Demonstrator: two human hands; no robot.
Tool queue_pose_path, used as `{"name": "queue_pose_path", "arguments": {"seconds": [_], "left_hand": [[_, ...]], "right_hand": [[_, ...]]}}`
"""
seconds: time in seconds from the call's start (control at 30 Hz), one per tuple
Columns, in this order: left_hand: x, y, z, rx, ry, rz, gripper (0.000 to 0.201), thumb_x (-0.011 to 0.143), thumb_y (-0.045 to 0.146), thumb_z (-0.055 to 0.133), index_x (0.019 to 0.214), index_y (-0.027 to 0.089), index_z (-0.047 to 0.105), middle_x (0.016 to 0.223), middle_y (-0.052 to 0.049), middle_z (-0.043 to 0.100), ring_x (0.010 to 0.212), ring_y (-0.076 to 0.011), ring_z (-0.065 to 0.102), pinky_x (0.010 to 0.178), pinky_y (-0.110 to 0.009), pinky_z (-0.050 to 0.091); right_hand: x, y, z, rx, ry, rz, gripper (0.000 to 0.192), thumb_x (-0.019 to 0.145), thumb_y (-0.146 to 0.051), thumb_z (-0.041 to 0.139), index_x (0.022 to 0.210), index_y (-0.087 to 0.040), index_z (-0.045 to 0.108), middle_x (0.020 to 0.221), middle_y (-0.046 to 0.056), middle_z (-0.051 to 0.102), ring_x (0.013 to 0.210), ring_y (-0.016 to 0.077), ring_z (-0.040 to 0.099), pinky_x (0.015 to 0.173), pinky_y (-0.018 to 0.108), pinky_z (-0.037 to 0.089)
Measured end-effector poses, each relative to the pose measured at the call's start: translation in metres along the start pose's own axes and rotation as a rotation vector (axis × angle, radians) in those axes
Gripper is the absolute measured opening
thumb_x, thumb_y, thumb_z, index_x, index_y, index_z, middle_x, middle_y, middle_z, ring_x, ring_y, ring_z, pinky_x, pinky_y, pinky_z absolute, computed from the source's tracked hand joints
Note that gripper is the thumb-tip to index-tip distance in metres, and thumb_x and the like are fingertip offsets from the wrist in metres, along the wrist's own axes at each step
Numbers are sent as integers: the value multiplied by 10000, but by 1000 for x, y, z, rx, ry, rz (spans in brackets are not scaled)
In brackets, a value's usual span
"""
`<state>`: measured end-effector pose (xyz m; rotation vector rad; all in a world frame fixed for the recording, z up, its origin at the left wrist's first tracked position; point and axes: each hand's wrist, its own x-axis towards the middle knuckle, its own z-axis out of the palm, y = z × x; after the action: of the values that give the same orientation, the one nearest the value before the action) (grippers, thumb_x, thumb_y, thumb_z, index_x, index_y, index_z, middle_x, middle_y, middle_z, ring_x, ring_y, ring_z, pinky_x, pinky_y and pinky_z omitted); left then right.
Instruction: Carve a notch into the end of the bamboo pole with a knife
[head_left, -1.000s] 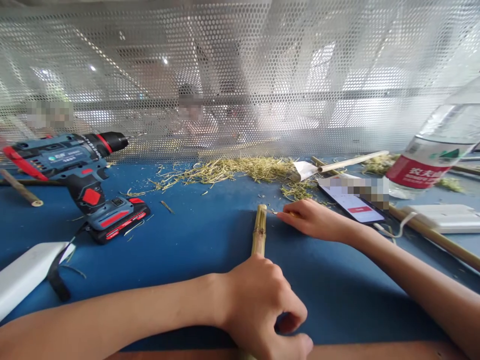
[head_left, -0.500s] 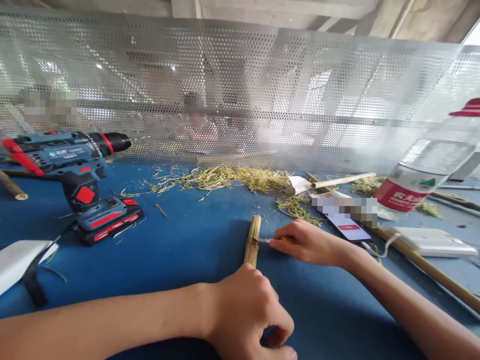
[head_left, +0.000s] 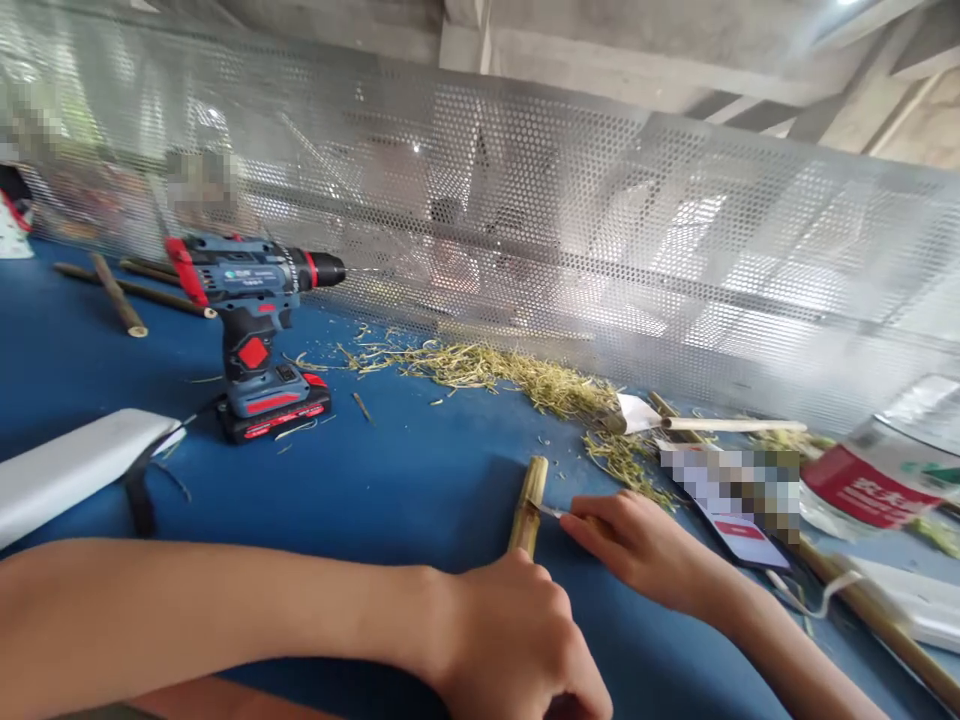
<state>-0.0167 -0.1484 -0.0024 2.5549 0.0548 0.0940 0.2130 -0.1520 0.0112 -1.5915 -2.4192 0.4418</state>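
A short piece of bamboo (head_left: 524,533) points away from me over the blue table, its near end hidden under my left hand (head_left: 521,635). That hand is closed on it, knuckles up. From the right, my right hand (head_left: 637,548) grips a small knife (head_left: 552,512), most of its handle covered by the fingers. The thin metal blade touches the bamboo at a dark notch just above its joint.
A cordless drill (head_left: 259,330) stands upright at left, near a white box-shaped object (head_left: 82,465) and bamboo sticks (head_left: 120,300). Shavings (head_left: 517,370) lie along the perforated screen (head_left: 540,200). At right are a phone (head_left: 742,530), a bottle (head_left: 877,480), a long pole (head_left: 862,600) and a white power bank (head_left: 915,595).
My view has turned and tilted, so the drill and the bottle appear farther right and more of the table's left shows. Both hands keep their grips, with the blade still at the notch.
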Motion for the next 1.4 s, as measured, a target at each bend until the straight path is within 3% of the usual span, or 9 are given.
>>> {"name": "queue_pose_path", "arguments": {"seconds": [0.17, 0.33, 0.43, 0.67, 0.73, 0.83, 1.0, 1.17, 1.4], "left_hand": [[-4, -6, 7, 126, 9, 58, 120, 731, 300, 725, 793, 269, 627, 666, 80, 621, 617, -175, 567, 488, -339, 313], [-7, -11, 10, 203, 61, 326, 346, 730, 316, 726, 756, 272, 384, 679, 35, 597, 671, -216, 579, 507, -395, 336], [-8, -14, 11, 186, 85, 381, 380, 735, 304, 717, 774, 277, 340, 678, 28, 595, 679, -223, 560, 524, -403, 347], [-5, -9, 3, -54, 9, 167, 197, 676, 291, 793, 773, 242, 628, 679, 72, 653, 649, -165, 614, 544, -324, 386], [-2, -1, 2, -167, 96, -19, 136, 711, 282, 786, 719, 231, 660, 614, 89, 623, 612, -131, 615, 570, -283, 401], [3, 11, 6, -165, 268, -256, 245, 762, 339, 797, 625, 220, 631, 540, 85, 572, 558, -118, 577, 593, -273, 390], [3, 15, 17, 129, 300, -221, 237, 806, 329, 771, 629, 235, 645, 546, 46, 600, 566, -169, 561, 579, -324, 322], [1, 13, 16, 176, 256, -180, 253, 839, 371, 772, 650, 245, 660, 555, 47, 627, 556, -180, 575, 566, -327, 299], [5, 25, 8, 251, 137, -239, 374, 903, 449, 691, 602, 237, 624, 576, 3, 643, 549, -195, 540, 559, -350, 246]], "right_hand": [[-2, -5, 3, 30, -1, -18, 536, 1119, -572, 435, 706, -230, 460, 577, -48, 411, 583, 144, 302, 615, 359, 227], [-1, -6, 2, 32, -1, -2, 544, 1114, -592, 424, 706, -233, 438, 576, -57, 369, 580, 142, 298, 607, 357, 221], [1, -7, 0, 55, -10, -6, 541, 1104, -581, 443, 692, -233, 406, 566, -66, 326, 578, 140, 266, 595, 352, 220], [1, -4, 0, 80, -12, 2, 534, 1098, -569, 468, 693, -227, 406, 604, -62, 342, 615, 138, 291, 604, 338, 237], [0, -3, 2, 70, -5, -2, 530, 1105, -569, 463, 701, -228, 413, 600, -63, 364, 610, 139, 297, 611, 338, 243], [0, -4, 4, 39, 17, -8, 532, 1116, -570, 449, 707, -231, 417, 588, -62, 383, 596, 140, 297, 612, 347, 231], [1, -10, 8, 20, 51, 2, 529, 1117, -554, 465, 703, -233, 395, 567, -68, 358, 594, 144, 240, 600, 360, 203], [2, -14, 8, 68, 38, 3, 558, 1102, -566, 476, 673, -226, 368, 589, -62, 314, 618, 144, 249, 598, 356, 208], [9, -19, 7, 24, 58, 45, 575, 1085, -604, 474, 657, -229, 390, 576, -50, 334, 620, 156, 231, 612, 357, 227]]}}
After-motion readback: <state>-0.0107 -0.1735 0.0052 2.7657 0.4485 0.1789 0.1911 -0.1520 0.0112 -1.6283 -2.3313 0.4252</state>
